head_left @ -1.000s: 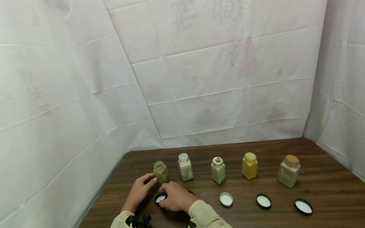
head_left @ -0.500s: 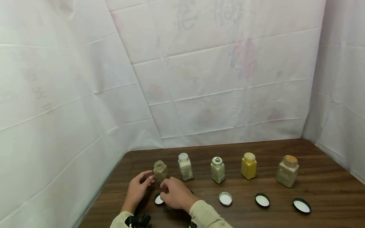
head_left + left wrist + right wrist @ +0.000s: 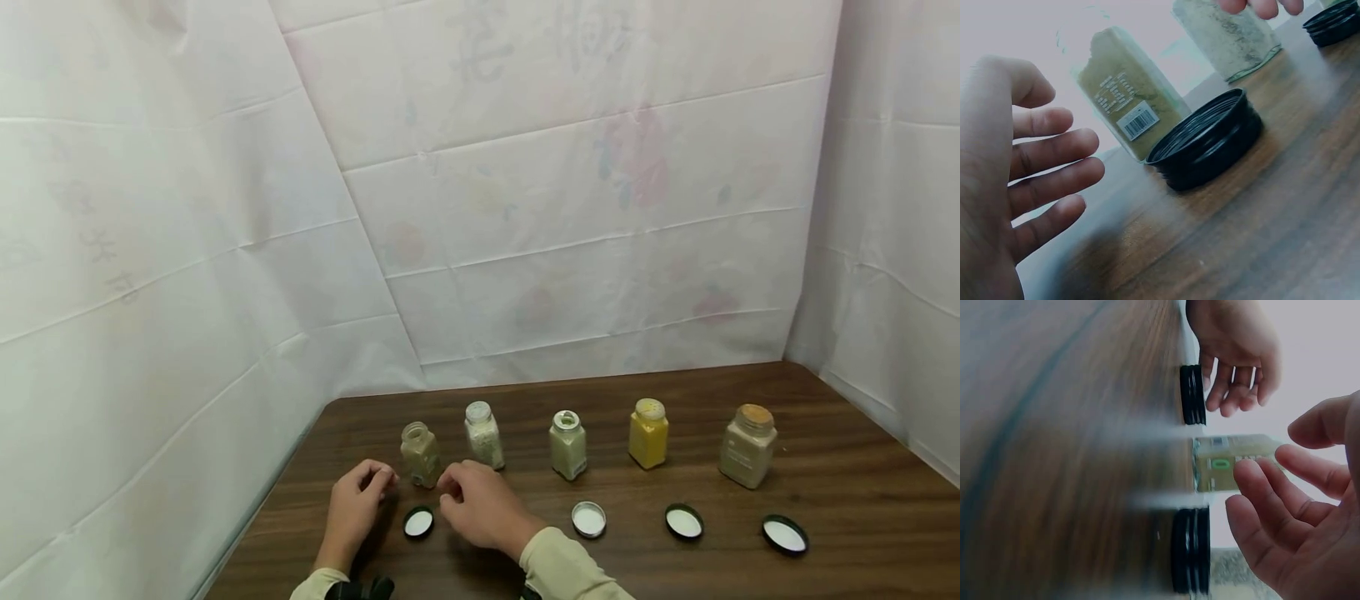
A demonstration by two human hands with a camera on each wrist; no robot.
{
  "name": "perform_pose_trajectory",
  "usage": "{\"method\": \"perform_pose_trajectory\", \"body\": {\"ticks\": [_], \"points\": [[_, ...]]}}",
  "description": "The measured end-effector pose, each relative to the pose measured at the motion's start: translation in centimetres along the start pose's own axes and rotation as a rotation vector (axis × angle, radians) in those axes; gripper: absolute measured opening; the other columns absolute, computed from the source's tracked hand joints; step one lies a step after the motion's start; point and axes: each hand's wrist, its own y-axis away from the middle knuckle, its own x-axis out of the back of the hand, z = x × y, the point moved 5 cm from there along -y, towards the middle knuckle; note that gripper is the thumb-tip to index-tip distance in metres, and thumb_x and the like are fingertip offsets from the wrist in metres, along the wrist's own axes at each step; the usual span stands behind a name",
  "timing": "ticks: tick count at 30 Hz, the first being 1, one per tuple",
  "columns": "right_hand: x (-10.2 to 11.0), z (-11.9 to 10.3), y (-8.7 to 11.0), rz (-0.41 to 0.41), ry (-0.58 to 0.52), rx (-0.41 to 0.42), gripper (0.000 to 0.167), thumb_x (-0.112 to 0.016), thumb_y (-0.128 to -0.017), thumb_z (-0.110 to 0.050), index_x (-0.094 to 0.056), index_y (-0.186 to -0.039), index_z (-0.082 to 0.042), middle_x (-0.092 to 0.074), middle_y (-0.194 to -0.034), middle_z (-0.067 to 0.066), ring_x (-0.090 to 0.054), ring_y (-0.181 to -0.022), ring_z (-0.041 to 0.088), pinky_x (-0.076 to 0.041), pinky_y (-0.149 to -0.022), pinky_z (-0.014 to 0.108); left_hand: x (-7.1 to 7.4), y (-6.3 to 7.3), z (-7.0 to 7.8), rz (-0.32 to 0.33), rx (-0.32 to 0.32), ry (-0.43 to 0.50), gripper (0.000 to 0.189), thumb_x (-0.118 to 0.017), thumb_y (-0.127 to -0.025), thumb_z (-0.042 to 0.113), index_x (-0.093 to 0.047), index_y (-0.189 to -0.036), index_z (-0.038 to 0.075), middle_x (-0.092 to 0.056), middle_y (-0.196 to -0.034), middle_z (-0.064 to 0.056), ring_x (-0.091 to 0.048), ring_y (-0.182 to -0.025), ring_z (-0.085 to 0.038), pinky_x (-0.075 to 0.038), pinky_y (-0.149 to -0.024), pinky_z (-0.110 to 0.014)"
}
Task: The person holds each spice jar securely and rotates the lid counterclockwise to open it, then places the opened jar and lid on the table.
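Note:
My left hand [image 3: 354, 506] hovers beside the small open jar [image 3: 422, 454] of olive-brown powder, fingers loosely bent and holding nothing. On the other side of that jar is my right hand [image 3: 483, 504], also holding nothing; its relaxed fingers [image 3: 1260, 494] show in the right wrist view. A black screw lid [image 3: 418, 522] lies upturned on the table between the hands, its white lining showing. Behind my right hand stands a jar [image 3: 485, 437] of pale flakes. A second black lid [image 3: 1191, 553] appears in the right wrist view; my right hand hides it in the head view.
Farther right stand a pale green jar [image 3: 568, 450], a yellow jar [image 3: 648, 437] and a larger beige jar [image 3: 748, 450]. In front of them lie a silver-rimmed lid [image 3: 588, 520] and two black lids [image 3: 684, 522] on the wooden table [image 3: 637, 575]. White cloth [image 3: 562, 208] surrounds the table.
My left hand has drawn back from the olive-brown jar. My right hand has moved to the right, off the nearest black lid, which now shows whole. The head view has shifted slightly.

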Motion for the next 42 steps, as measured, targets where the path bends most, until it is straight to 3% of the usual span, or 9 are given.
{"method": "perform_pose_trajectory", "body": {"ticks": [5,14,19,23,28,34,42], "points": [[1.1,0.2,0.7,0.014,0.007,0.005,0.015,-0.062,-0.094,-0.015,-0.070,-0.107,-0.012,-0.055,-0.088,-0.015,-0.052,-0.078,0.002,-0.047,-0.071,0.025,-0.2,0.4,0.7,-0.028,-0.038,-0.039,0.014,-0.065,-0.097,0.013,-0.072,-0.085,0.009,-0.071,-0.083,-0.003,-0.066,-0.080,-0.014,-0.052,-0.070,-0.027],[2.7,0.4,2.6,0.026,0.128,0.027,0.014,-0.064,-0.095,-0.017,-0.071,-0.106,-0.014,-0.055,-0.086,-0.016,-0.051,-0.076,0.001,-0.046,-0.069,0.025,-0.6,1.4,2.4,-0.126,-0.191,-0.164,0.010,-0.067,-0.098,0.020,-0.074,-0.092,0.016,-0.070,-0.083,0.008,-0.063,-0.078,-0.007,-0.052,-0.072,-0.029],[3.7,0.7,4.1,0.003,0.137,0.013,0.013,-0.062,-0.096,-0.020,-0.072,-0.105,-0.017,-0.055,-0.087,-0.017,-0.051,-0.075,0.001,-0.046,-0.068,0.026,-0.8,1.8,3.0,-0.157,-0.201,-0.201,0.009,-0.068,-0.097,0.021,-0.074,-0.091,0.018,-0.067,-0.081,0.015,-0.063,-0.078,-0.005,-0.052,-0.073,-0.028],[4.8,0.9,5.3,0.031,0.144,0.021,0.010,-0.063,-0.095,-0.019,-0.072,-0.101,-0.017,-0.055,-0.085,-0.018,-0.051,-0.074,0.001,-0.046,-0.067,0.025,-0.9,2.1,3.2,-0.174,-0.208,-0.238,0.009,-0.068,-0.097,0.023,-0.075,-0.093,0.019,-0.067,-0.083,0.016,-0.063,-0.079,-0.004,-0.053,-0.073,-0.029],[6.1,1.2,6.6,0.059,0.098,0.052,0.008,-0.066,-0.094,-0.015,-0.072,-0.098,-0.015,-0.059,-0.088,-0.017,-0.054,-0.077,0.001,-0.047,-0.069,0.025,-0.9,2.4,3.4,-0.182,-0.211,-0.267,0.008,-0.068,-0.097,0.024,-0.075,-0.094,0.021,-0.066,-0.084,0.017,-0.062,-0.079,-0.003,-0.052,-0.073,-0.029],[7.5,1.8,7.7,0.046,0.052,0.026,0.008,-0.065,-0.096,-0.016,-0.072,-0.100,-0.015,-0.061,-0.091,-0.016,-0.056,-0.080,0.001,-0.049,-0.068,0.027,-1.0,2.7,4.1,-0.206,-0.238,-0.313,0.006,-0.069,-0.097,0.024,-0.075,-0.095,0.022,-0.066,-0.086,0.019,-0.062,-0.081,-0.002,-0.053,-0.073,-0.029],[9.5,3.2,9.8,0.115,0.113,0.003,0.005,-0.066,-0.095,-0.014,-0.071,-0.097,-0.015,-0.059,-0.088,-0.016,-0.054,-0.078,0.000,-0.048,-0.066,0.026,-1.6,3.3,4.8,-0.245,-0.253,-0.384,0.006,-0.069,-0.096,0.025,-0.074,-0.093,0.027,-0.064,-0.087,0.022,-0.061,-0.079,0.000,-0.052,-0.073,-0.032]]}}
